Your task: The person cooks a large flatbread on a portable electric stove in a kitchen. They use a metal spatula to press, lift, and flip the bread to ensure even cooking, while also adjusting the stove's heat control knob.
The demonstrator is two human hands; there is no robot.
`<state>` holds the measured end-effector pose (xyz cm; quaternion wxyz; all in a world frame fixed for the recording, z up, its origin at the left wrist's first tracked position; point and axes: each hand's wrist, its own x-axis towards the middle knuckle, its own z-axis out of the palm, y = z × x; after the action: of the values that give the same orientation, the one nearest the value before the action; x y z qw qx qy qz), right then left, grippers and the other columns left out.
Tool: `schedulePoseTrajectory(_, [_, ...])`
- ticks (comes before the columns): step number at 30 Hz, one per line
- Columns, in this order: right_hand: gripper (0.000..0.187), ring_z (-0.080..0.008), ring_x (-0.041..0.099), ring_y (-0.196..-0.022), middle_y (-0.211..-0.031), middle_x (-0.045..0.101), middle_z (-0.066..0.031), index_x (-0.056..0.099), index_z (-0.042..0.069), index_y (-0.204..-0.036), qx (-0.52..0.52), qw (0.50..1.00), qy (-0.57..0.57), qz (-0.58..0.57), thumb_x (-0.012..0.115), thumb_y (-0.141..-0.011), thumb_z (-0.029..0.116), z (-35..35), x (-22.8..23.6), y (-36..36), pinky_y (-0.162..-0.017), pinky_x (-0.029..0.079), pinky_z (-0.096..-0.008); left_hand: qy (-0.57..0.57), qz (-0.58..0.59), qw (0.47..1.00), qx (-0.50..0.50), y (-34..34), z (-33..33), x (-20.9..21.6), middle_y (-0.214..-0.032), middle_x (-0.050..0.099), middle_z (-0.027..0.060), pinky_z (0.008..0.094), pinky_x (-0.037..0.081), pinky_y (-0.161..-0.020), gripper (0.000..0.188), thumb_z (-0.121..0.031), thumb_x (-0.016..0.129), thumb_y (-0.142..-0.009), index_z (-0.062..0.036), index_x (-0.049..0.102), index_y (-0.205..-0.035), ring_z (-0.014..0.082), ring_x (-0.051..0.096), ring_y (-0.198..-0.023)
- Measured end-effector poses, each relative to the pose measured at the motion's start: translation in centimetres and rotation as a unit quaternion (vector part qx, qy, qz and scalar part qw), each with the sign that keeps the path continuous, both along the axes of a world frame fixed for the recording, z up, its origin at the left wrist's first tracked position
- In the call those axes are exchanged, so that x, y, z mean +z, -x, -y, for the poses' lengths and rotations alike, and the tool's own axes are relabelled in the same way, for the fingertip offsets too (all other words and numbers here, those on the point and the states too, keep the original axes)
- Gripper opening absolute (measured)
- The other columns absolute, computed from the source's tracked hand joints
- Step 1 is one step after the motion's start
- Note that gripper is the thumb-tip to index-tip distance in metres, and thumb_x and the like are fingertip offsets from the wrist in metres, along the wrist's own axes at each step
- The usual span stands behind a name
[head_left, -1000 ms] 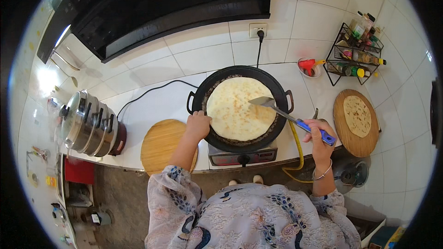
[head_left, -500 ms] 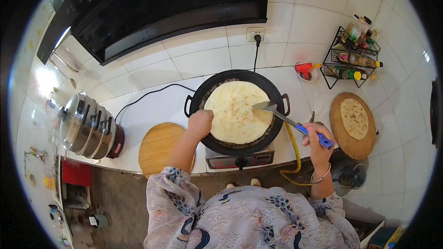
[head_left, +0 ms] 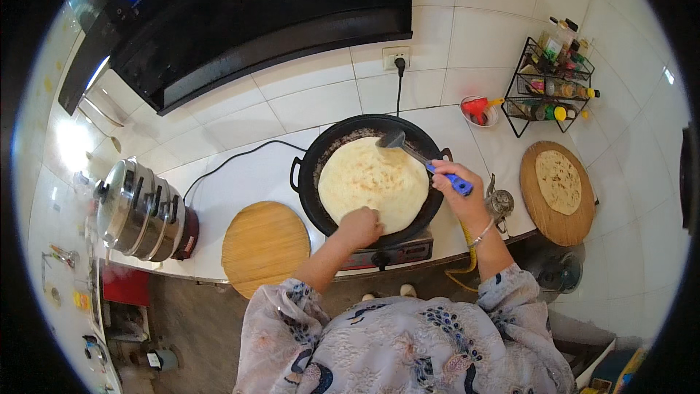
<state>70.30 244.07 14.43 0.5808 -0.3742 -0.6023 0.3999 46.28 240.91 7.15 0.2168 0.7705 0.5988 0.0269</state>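
A large pale flatbread [head_left: 364,175] with light brown spots lies in a black two-handled pan [head_left: 305,193] on a small stove [head_left: 415,249]. My left hand [head_left: 361,226] is closed at the near edge of the bread, fingers curled down against it; the fingertips are partly hidden. Wrapped round the blue handle of a metal spatula [head_left: 417,155], my right hand [head_left: 461,188] is at the pan's right side. The spatula's blade is tilted at the far edge of the bread.
A round wooden board [head_left: 264,244] is left of the stove. Another board [head_left: 536,197], with a browned flatbread [head_left: 558,182], lies right, beyond a metal kettle [head_left: 499,203]. A stacked steamer [head_left: 142,208] stands far left, a spice rack [head_left: 554,84] at back right.
My left hand has moved from the bread's left edge to its near edge. My right hand and the spatula have moved left and away from me. The flatbread has shifted slightly nearer.
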Motion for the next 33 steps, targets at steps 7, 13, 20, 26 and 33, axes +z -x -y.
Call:
schedulePoseTrajectory(7, [0.012,-0.0083,0.058,-0.062,-0.095,0.067,-0.0111,0.065,-0.003,-0.093,-0.049,0.999,0.016,0.014,0.062,-0.087,0.007,4.3,3.4,-3.4,-0.055,0.047,-0.0213,-0.222,-0.035,0.973,0.050,4.8,-3.2,1.4,-0.085,0.062,0.0129,0.0430,0.050,-0.073,0.020,-0.020,0.066,-0.072,-0.0060,0.065,-0.086,0.0310,0.060,-0.086])
schedulePoseTrajectory(13, [0.012,-0.0066,0.056,-0.061,-0.083,0.066,-0.0078,0.065,-0.002,-0.093,-0.022,0.996,0.031,0.077,0.063,-0.086,0.007,8.0,6.0,-4.7,-0.055,0.045,-0.0206,-0.127,-0.121,0.980,0.095,7.5,-4.1,-0.8,-0.094,0.062,0.0145,0.0414,0.051,-0.077,0.027,-0.026,0.068,-0.071,-0.0064,0.067,-0.089,0.0327,0.061,-0.091])
schedulePoseTrajectory(20, [0.012,-0.0101,0.059,-0.064,-0.091,0.066,-0.0100,0.062,0.001,-0.094,-0.058,0.998,0.021,-0.031,0.061,-0.090,0.011,3.7,1.4,-1.8,-0.056,0.048,-0.0218,-0.002,-0.102,0.992,0.071,6.2,-2.9,-0.2,-0.097,0.064,0.0154,0.0417,0.052,-0.076,0.034,-0.030,0.070,-0.070,-0.0075,0.066,-0.095,0.0317,0.063,-0.091])
schedulePoseTrajectory(26, [0.018,-0.0143,0.063,-0.063,-0.098,0.065,-0.0163,0.056,0.003,-0.095,-0.049,0.905,0.166,-0.388,0.055,-0.094,0.021,3.5,0.1,-7.2,-0.053,0.053,-0.0247,-0.082,-0.105,0.990,0.046,5.1,-0.7,1.3,-0.095,0.062,0.0124,0.0418,0.049,-0.080,0.041,-0.031,0.073,-0.069,-0.0099,0.064,-0.103,0.0314,0.060,-0.093])
schedulePoseTrajectory(33, [0.012,-0.0144,0.065,-0.066,-0.097,0.065,-0.0160,0.059,0.003,-0.096,-0.092,0.964,0.134,-0.211,0.060,-0.090,0.014,5.1,0.0,-6.0,-0.056,0.055,-0.0242,-0.095,-0.160,0.982,0.037,4.9,-1.4,0.2,-0.094,0.062,0.0120,0.0411,0.050,-0.078,0.036,-0.031,0.073,-0.068,-0.0096,0.064,-0.096,0.0296,0.061,-0.092])
